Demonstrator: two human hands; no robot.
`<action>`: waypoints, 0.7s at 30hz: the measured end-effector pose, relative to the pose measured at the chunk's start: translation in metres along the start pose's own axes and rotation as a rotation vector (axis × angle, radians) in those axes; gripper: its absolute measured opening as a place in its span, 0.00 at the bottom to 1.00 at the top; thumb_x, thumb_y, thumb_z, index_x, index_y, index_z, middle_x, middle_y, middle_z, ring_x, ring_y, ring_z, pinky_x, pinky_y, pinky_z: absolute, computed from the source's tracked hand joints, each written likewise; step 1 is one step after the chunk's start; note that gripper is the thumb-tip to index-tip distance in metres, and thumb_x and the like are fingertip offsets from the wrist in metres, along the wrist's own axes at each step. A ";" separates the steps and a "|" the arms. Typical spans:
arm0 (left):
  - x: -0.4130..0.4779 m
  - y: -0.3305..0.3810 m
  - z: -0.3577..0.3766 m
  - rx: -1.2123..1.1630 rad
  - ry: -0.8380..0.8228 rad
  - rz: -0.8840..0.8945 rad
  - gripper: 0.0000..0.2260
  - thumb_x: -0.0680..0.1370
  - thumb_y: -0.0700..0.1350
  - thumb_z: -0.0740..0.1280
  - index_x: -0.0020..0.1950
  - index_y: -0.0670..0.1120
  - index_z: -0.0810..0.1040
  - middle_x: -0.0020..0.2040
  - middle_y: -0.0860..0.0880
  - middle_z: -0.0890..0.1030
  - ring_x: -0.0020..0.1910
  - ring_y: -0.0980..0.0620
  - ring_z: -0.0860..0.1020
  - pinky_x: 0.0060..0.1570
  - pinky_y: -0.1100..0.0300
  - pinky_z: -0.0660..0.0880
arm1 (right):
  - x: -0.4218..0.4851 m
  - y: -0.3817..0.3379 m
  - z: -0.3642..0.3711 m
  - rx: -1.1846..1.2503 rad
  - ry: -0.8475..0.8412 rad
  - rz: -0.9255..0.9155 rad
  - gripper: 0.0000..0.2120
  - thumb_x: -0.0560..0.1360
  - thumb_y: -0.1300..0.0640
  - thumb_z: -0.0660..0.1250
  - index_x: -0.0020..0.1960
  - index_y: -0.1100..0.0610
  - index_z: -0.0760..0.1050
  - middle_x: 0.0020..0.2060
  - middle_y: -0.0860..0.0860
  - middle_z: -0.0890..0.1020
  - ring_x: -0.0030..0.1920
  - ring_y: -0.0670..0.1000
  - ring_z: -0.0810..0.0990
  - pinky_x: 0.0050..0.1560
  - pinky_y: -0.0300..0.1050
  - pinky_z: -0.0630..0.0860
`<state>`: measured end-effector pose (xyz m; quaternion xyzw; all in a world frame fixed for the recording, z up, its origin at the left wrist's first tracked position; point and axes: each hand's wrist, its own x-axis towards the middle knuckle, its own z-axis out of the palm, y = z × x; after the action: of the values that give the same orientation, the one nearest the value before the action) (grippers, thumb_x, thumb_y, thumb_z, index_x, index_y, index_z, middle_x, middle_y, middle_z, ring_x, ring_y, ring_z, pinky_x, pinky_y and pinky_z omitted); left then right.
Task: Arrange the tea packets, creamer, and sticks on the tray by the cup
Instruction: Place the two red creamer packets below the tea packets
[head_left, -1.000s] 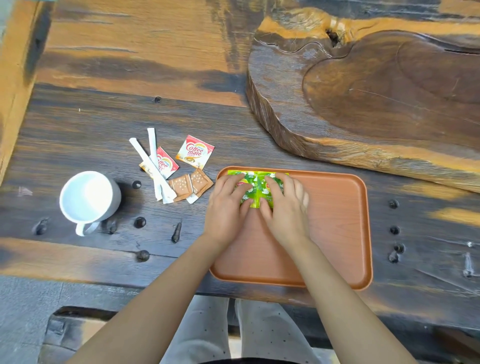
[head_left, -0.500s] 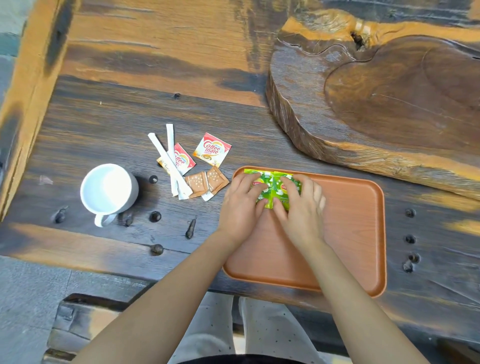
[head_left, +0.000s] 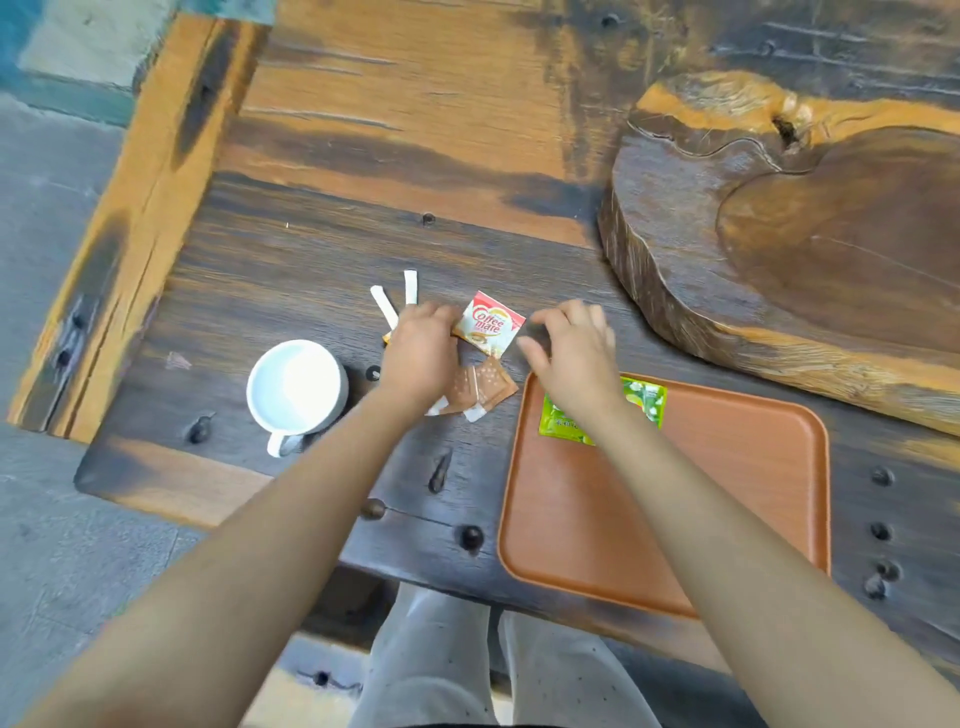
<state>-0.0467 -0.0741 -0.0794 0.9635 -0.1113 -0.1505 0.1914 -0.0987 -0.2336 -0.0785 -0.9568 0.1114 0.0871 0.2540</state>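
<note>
My left hand (head_left: 421, 353) lies palm down over the second creamer packet and the lower ends of two white sticks (head_left: 410, 287). Its fingertips touch the left edge of a red-and-white Coffee mate creamer packet (head_left: 489, 325) lying on the table; whether it grips anything is hidden. My right hand (head_left: 571, 348) hovers with fingers apart just right of that packet, holding nothing. Two brown packets (head_left: 483, 391) lie below the creamer. Green tea packets (head_left: 647, 401) sit in the far left corner of the orange tray (head_left: 727, 519), partly covered by my right forearm. The white cup (head_left: 296, 387) stands to the left.
A thick carved wooden slab (head_left: 805, 249) rises at the back right, close behind the tray. Round bolt heads (head_left: 470, 536) dot the dark plank table. The table's front edge runs just below the tray, with my legs beneath it.
Both hands have left the green tea packets on the tray and moved left and forward to the creamer packets and sticks. The camera view has shifted left.
</note>
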 end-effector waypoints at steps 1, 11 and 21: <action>0.004 -0.008 -0.003 0.069 -0.057 0.026 0.18 0.73 0.34 0.59 0.63 0.41 0.74 0.59 0.39 0.77 0.60 0.38 0.70 0.60 0.49 0.68 | 0.010 -0.008 0.004 -0.027 -0.039 -0.007 0.18 0.75 0.48 0.62 0.61 0.57 0.72 0.58 0.57 0.73 0.62 0.59 0.66 0.61 0.53 0.63; 0.011 -0.038 -0.023 0.302 -0.142 -0.094 0.20 0.73 0.42 0.66 0.64 0.40 0.69 0.63 0.39 0.73 0.64 0.39 0.68 0.58 0.48 0.70 | 0.039 -0.037 0.028 -0.009 -0.070 0.181 0.25 0.69 0.54 0.72 0.62 0.56 0.68 0.62 0.57 0.70 0.64 0.58 0.64 0.63 0.52 0.63; 0.019 -0.040 -0.027 0.260 -0.134 -0.162 0.21 0.71 0.41 0.68 0.62 0.40 0.69 0.61 0.37 0.73 0.63 0.38 0.69 0.62 0.48 0.67 | 0.034 -0.036 0.024 0.456 -0.004 0.244 0.21 0.69 0.69 0.66 0.60 0.57 0.70 0.56 0.56 0.77 0.57 0.58 0.75 0.55 0.46 0.69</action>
<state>-0.0137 -0.0342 -0.0766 0.9737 -0.0643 -0.2138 0.0445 -0.0595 -0.1973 -0.0898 -0.8541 0.2420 0.0917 0.4511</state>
